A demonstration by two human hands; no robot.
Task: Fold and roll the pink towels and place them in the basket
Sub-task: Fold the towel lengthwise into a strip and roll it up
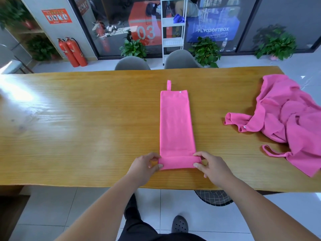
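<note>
I see the folded pink towel (177,126) stretching away from my grips on the bench (86,127). Its near end is a roll (178,162) between them. The left grip (145,166) and right grip (212,168) each pinch one end of it. Loose pink towels (286,122) are heaped well right of the right grip.

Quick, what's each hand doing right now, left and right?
Left hand: closed, pinching the rolled near end of the folded towel.
Right hand: closed, pinching the same roll's other end.
</note>
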